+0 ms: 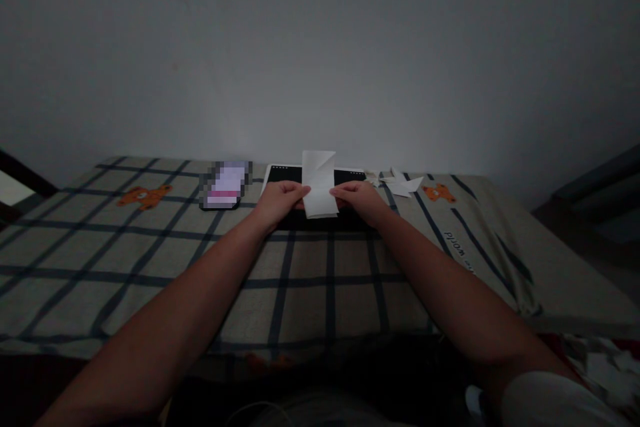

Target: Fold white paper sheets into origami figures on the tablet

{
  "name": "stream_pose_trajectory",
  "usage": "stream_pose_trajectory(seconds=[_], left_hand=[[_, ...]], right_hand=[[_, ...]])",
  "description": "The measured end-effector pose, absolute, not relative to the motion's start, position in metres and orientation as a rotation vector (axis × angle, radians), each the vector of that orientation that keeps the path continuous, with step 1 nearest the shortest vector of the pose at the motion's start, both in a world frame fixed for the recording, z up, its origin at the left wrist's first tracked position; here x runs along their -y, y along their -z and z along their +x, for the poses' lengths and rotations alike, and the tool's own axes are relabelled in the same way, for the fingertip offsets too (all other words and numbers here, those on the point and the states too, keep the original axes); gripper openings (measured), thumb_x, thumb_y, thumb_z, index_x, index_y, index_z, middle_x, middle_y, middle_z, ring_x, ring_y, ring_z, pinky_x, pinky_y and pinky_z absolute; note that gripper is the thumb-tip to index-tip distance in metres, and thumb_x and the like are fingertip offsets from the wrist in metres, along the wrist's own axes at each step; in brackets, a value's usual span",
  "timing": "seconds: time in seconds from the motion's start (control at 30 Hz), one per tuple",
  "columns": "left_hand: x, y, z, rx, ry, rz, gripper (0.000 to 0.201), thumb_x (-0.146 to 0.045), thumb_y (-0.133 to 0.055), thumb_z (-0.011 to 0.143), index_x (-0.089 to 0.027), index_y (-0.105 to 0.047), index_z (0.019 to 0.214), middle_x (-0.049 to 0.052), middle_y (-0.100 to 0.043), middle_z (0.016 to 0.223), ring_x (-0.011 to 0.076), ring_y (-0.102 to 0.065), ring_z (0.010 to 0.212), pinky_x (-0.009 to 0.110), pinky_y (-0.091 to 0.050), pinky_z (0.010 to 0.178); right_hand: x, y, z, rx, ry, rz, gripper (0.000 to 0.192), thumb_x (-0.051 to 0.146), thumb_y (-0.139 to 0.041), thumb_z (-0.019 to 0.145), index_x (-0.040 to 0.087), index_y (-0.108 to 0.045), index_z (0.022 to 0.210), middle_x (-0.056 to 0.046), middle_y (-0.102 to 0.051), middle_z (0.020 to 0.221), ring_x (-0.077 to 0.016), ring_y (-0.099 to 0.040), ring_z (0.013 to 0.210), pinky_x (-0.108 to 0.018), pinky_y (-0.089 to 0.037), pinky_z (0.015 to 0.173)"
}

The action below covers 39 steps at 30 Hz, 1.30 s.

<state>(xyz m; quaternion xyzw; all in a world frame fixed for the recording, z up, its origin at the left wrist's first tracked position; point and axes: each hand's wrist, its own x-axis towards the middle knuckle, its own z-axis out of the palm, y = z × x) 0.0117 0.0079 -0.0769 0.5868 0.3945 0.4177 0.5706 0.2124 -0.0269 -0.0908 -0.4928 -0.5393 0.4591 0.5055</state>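
Paper [319,188], one white sheet, stands half-folded over a dark board [315,177] at the far middle of the table [150,260]. Left hand [278,201] pinches its left edge, right hand [358,200] its right edge, both closed on the sheet. Step in hand looks like a fold midway; next move likely calls for aligning edges and pressing a crease flat. Counted: one sheet held, one board, one phone [226,185] far left, several folded paper pieces [400,185] far right, number unclear.
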Motion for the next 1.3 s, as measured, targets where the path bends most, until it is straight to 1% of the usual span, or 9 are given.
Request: stream_pose_trajectory(seconds=[0.2, 0.3, 0.47, 0.6, 0.67, 0.83, 1.0, 1.17, 1.3], left_hand=[[-0.0097, 0.0788, 0.011, -0.788, -0.856, 1.274, 0.028, -0.035, -0.07, 0.069, -0.013, -0.067, 0.084, 0.007, -0.068, 0.083, 0.0144, -0.063, 0.075, 0.029, -0.052, 0.073], [-0.011, 0.0799, 0.0106, -0.795, -0.822, 1.292, 0.026, -0.033, -0.072, 0.067, -0.012, -0.066, 0.08, 0.006, -0.068, 0.079, 0.013, -0.062, 0.071, 0.028, -0.052, 0.072], [-0.0117, 0.0811, 0.0108, -0.815, -0.904, 1.301, 0.023, -0.032, -0.074, 0.065, -0.013, -0.065, 0.075, 0.003, -0.066, 0.072, 0.0111, -0.06, 0.066, 0.027, -0.052, 0.071], [-0.011, 0.0814, 0.01, -0.771, -0.834, 1.308, 0.027, -0.037, -0.072, 0.068, -0.014, -0.067, 0.082, 0.005, -0.067, 0.081, 0.0133, -0.061, 0.073, 0.026, -0.053, 0.068], [-0.0114, 0.0819, 0.0099, -0.774, -0.776, 1.332, 0.029, -0.037, -0.072, 0.067, -0.014, -0.067, 0.083, 0.006, -0.068, 0.084, 0.0136, -0.061, 0.073, 0.026, -0.054, 0.067], [-0.0142, 0.0834, 0.0107, -0.839, -0.81, 1.369, 0.026, -0.034, -0.075, 0.065, -0.013, -0.067, 0.078, 0.004, -0.067, 0.075, 0.0083, -0.056, 0.058, 0.024, -0.052, 0.062], [-0.0116, 0.081, 0.0104, -0.809, -0.723, 1.356, 0.024, -0.031, -0.074, 0.067, -0.013, -0.068, 0.082, 0.005, -0.068, 0.078, 0.0094, -0.059, 0.063, 0.021, -0.051, 0.062], [-0.0091, 0.0785, 0.0099, -0.821, -0.698, 1.435, 0.021, -0.031, -0.072, 0.069, -0.013, -0.067, 0.078, 0.005, -0.068, 0.071, 0.0067, -0.055, 0.054, 0.018, -0.046, 0.053], [-0.0089, 0.0775, 0.0102, -0.833, -0.708, 1.439, 0.021, -0.032, -0.071, 0.07, -0.013, -0.067, 0.077, 0.006, -0.068, 0.072, 0.0092, -0.058, 0.058, 0.021, -0.049, 0.056]], right_hand=[[0.0254, 0.0905, 0.2143, 1.284, -0.995, -1.223, 0.024, 0.037, -0.068, 0.067, 0.015, -0.069, 0.077, -0.002, -0.064, 0.065, -0.0105, -0.054, 0.057, -0.028, -0.045, 0.06], [0.0236, 0.0914, 0.2151, 1.261, -0.982, -1.233, 0.024, 0.037, -0.069, 0.066, 0.016, -0.069, 0.077, -0.002, -0.065, 0.067, -0.0112, -0.055, 0.059, -0.028, -0.046, 0.061], [0.0238, 0.09, 0.2116, 1.237, -0.961, -1.228, 0.022, 0.037, -0.069, 0.067, 0.017, -0.069, 0.077, -0.003, -0.065, 0.067, -0.0126, -0.056, 0.059, -0.03, -0.048, 0.062], [0.0236, 0.0893, 0.2116, 1.202, -0.926, -1.235, 0.024, 0.037, -0.069, 0.066, 0.016, -0.069, 0.078, -0.003, -0.065, 0.067, -0.0124, -0.056, 0.059, -0.03, -0.047, 0.062], [0.0231, 0.0894, 0.213, 1.196, -0.915, -1.244, 0.025, 0.038, -0.069, 0.066, 0.016, -0.068, 0.078, -0.002, -0.065, 0.067, -0.0123, -0.056, 0.059, -0.029, -0.047, 0.062], [0.0235, 0.0878, 0.2131, 1.206, -0.905, -1.241, 0.025, 0.039, -0.068, 0.067, 0.016, -0.068, 0.076, -0.002, -0.063, 0.063, -0.0123, -0.055, 0.057, -0.029, -0.047, 0.061], [0.0249, 0.0843, 0.2117, 1.153, -0.886, -1.252, 0.024, 0.037, -0.068, 0.066, 0.016, -0.067, 0.076, -0.002, -0.063, 0.064, -0.012, -0.055, 0.058, -0.029, -0.046, 0.062], [0.0243, 0.0838, 0.2134, 1.158, -0.869, -1.207, 0.024, 0.038, -0.068, 0.066, 0.015, -0.067, 0.075, 0.0, -0.061, 0.059, -0.0101, -0.052, 0.054, -0.028, -0.045, 0.06], [0.0226, 0.0862, 0.2164, 1.161, -0.898, -1.18, 0.026, 0.039, -0.069, 0.065, 0.015, -0.067, 0.075, 0.0, -0.061, 0.06, -0.0105, -0.053, 0.054, -0.028, -0.044, 0.06]])
